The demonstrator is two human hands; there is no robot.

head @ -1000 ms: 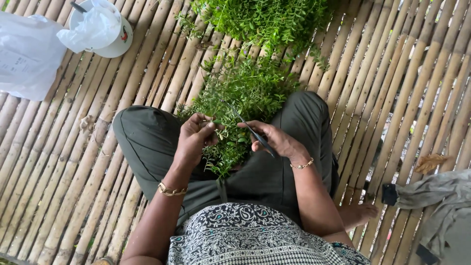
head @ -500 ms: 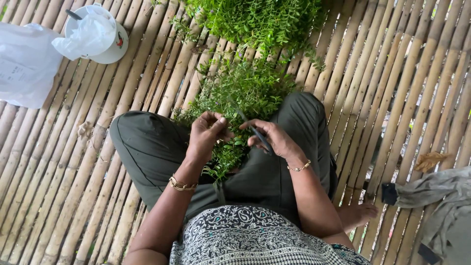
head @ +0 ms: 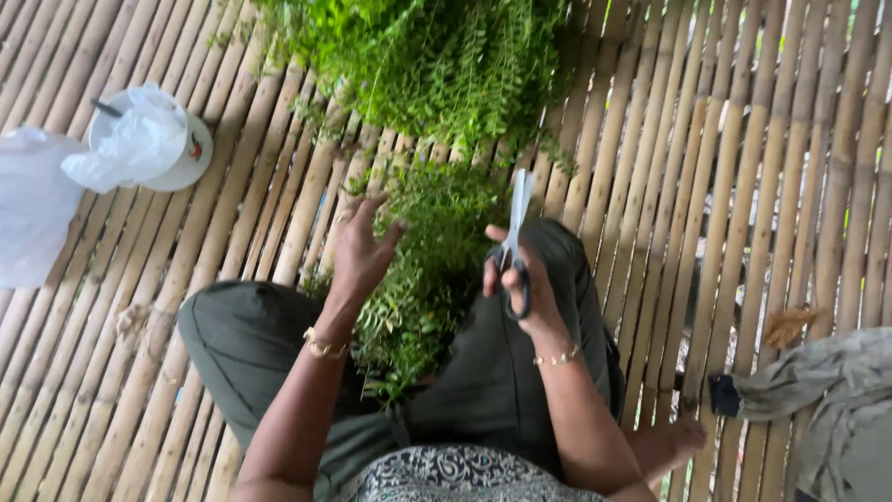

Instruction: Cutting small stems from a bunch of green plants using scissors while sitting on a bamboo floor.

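Scissors (head: 514, 244) are clamped blades-up in the right hand (head: 517, 279) beside leafy sprigs (head: 423, 279) heaped on the lap, while the left hand (head: 358, 246), fingers spread and empty, could be nicked if brought near.

Left hand (head: 358, 249): now open, fingers spread over the sprigs (head: 423, 279), no longer pinching.
Scissors (head: 514, 244): now raised, blades pointing away.
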